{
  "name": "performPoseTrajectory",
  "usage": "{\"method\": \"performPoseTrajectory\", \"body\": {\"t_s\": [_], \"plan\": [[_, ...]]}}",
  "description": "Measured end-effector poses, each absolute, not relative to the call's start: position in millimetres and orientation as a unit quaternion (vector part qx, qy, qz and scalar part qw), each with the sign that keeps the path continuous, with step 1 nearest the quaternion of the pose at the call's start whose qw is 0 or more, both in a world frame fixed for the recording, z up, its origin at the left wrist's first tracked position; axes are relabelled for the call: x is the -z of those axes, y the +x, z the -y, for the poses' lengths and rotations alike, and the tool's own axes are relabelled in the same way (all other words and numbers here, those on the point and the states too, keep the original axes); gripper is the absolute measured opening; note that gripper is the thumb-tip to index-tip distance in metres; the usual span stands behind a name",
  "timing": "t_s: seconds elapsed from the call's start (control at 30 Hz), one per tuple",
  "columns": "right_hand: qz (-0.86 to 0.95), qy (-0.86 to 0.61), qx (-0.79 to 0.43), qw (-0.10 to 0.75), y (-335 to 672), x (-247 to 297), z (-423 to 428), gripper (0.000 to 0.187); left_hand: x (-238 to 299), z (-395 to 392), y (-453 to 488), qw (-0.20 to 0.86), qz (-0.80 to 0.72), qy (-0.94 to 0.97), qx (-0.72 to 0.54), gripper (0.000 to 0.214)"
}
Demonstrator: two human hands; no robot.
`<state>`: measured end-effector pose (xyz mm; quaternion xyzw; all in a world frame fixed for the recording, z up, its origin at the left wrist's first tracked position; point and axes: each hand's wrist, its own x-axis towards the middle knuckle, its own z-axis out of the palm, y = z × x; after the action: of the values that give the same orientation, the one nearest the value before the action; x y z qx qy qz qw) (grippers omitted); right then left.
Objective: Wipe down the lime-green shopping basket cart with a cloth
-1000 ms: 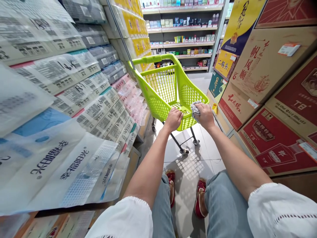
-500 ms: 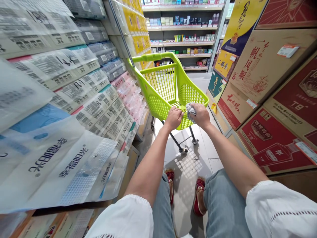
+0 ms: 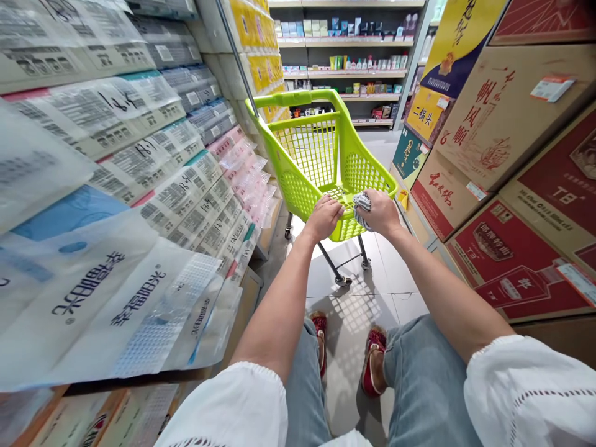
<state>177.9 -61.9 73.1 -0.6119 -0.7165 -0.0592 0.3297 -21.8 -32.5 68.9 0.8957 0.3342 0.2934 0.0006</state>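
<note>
In front of me stands a lime-green shopping cart (image 3: 298,186) with a plastic mesh basket on grey metal legs. My left hand (image 3: 325,217) is closed over the near rim of the basket, fingers curled onto it. Just right of it, my right hand (image 3: 380,212) grips a crumpled grey-and-white striped cloth (image 3: 362,210) at the same rim. The cloth bunches out from between thumb and fingers and lies against the basket's edge. Nothing shows inside the basket. The cart's handle (image 3: 293,98) is on the far side, away from me.
Stacked plastic-wrapped packs (image 3: 116,112) line the left side on a low wooden platform. Cardboard cartons (image 3: 507,118) are piled along the right. Shelves (image 3: 354,74) of small boxes and bottles stand beyond the cart. Light tiles (image 3: 347,347) cover the narrow aisle floor.
The view has shifted slightly, with the cart now a little higher and further right in it. Both hands stay at the near rim, the right one still holding the cloth.
</note>
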Motion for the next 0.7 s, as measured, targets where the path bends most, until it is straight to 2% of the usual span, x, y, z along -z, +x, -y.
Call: {"method": "performPoseTrajectory", "body": {"t_s": [0.27, 0.47, 0.7], "plan": [[0.730, -0.587, 0.098, 0.336, 163, -69, 75, 0.033, -78, 33, -40, -0.009, -0.317, 0.907, -0.276, 0.028], [0.735, -0.576, 0.118, 0.339, 152, -69, 87, 0.046, -81, 36, -39, -0.030, -0.320, 0.910, -0.260, 0.029], [0.738, -0.579, 0.121, 0.324, 151, -65, 94, 0.038, -74, 38, -26, -0.061, -0.331, 0.907, -0.251, 0.031]]}}
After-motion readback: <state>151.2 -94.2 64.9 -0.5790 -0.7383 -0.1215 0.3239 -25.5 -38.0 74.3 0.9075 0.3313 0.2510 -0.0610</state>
